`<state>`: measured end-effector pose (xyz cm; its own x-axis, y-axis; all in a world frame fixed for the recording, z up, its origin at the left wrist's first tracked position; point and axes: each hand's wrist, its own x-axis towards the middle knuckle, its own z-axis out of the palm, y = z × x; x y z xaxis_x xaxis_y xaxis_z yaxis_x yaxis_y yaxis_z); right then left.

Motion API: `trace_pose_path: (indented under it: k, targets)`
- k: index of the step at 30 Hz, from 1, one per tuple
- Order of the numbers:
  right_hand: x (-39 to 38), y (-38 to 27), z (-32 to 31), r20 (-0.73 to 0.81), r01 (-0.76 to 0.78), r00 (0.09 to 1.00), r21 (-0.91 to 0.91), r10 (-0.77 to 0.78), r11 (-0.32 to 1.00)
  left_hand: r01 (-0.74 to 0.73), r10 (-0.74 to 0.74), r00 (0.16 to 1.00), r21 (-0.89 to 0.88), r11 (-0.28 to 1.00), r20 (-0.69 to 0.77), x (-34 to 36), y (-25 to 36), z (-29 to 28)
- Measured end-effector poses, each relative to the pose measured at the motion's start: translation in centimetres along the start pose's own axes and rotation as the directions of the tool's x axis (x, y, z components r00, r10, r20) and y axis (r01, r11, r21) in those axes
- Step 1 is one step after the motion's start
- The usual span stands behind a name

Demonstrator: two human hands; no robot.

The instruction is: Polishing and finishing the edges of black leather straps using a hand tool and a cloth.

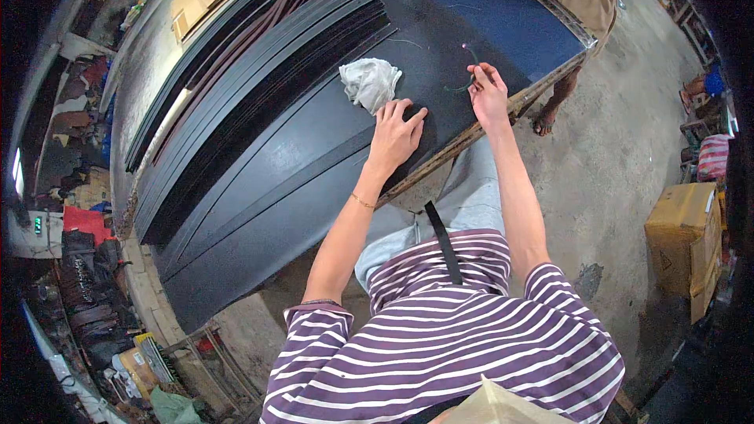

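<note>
My left hand point(397, 135) lies on the black sheet point(259, 188) with its fingers stretched out and apart. Its fingertips are at the lower edge of a crumpled white cloth point(371, 85); whether they touch it I cannot tell. Raised over the table's right side, my right hand point(488, 94) pinches a thin dark curved thing point(473, 53) with a small bright tip; its kind is too small to make out. A long narrow black strip point(306, 169) runs along the sheet to the left of my left hand.
Several stacked black strips point(259, 71), some dark brown, fill the table's left side. A blue sheet point(503, 23) covers the far right corner. Beyond that corner stands another person point(585, 0). A cardboard box point(682, 232) sits on the concrete floor at right.
</note>
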<state>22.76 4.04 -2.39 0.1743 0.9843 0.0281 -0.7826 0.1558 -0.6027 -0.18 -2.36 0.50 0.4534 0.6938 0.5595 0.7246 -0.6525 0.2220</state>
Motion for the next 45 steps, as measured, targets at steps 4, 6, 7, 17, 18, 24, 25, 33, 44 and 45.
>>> trace_pose_path:
  k: [4, 6, 7, 17, 18, 24, 25, 33, 44, 45]
  targets:
    - [0.0, 0.1, -0.4, -0.035, -0.004, 0.999, -0.017, 0.003, 1.000, -0.028, 0.028, 1.000, -0.017, 0.999, 0.002, -0.2, -0.1, 0.2]
    - [0.2, 0.1, -0.6, 0.003, -0.013, 1.000, 0.002, 0.013, 1.000, -0.038, 0.038, 0.999, -0.019, 0.999, 0.002, -0.1, 0.0, 0.1]
    - [0.2, 0.1, -0.6, 0.001, -0.014, 1.000, 0.001, 0.014, 1.000, -0.037, 0.037, 0.999, -0.021, 0.999, 0.003, -0.1, 0.0, 0.1]
    - [0.1, -0.1, -0.1, -0.009, -0.032, 0.999, 0.018, 0.032, 0.999, 0.022, -0.024, 0.997, 0.028, 0.999, 0.080, 0.7, 0.4, -0.2]
    - [0.2, -0.2, -0.1, -0.015, -0.031, 0.999, 0.016, 0.031, 0.999, 0.027, -0.033, 0.993, 0.048, 0.998, 0.112, 0.8, 0.4, -0.2]
    - [-0.1, -0.1, 0.1, -0.020, -0.037, 0.999, 0.006, 0.037, 0.999, 0.040, -0.045, 0.993, 0.042, 0.998, 0.110, 0.6, 0.3, -0.1]
    - [0.0, -0.1, 0.1, -0.021, -0.032, 0.999, 0.003, 0.032, 0.999, 0.038, -0.041, 0.993, 0.038, 0.999, 0.108, 0.6, 0.4, -0.1]
    - [0.0, -0.3, 0.1, 0.010, -0.044, 0.999, 0.023, 0.044, 0.999, 0.043, -0.048, 0.992, 0.045, 0.998, 0.115, 0.7, 0.3, -0.1]
    - [-0.2, -0.4, 0.7, -0.011, -0.048, 0.999, 0.018, 0.048, 0.999, 0.070, -0.073, 0.992, 0.033, 0.997, 0.106, 0.5, 0.3, -0.2]
    - [-0.1, -0.4, 0.5, -0.011, -0.049, 0.999, 0.015, 0.049, 0.999, 0.072, -0.075, 0.992, 0.031, 0.997, 0.105, 0.6, 0.3, -0.2]
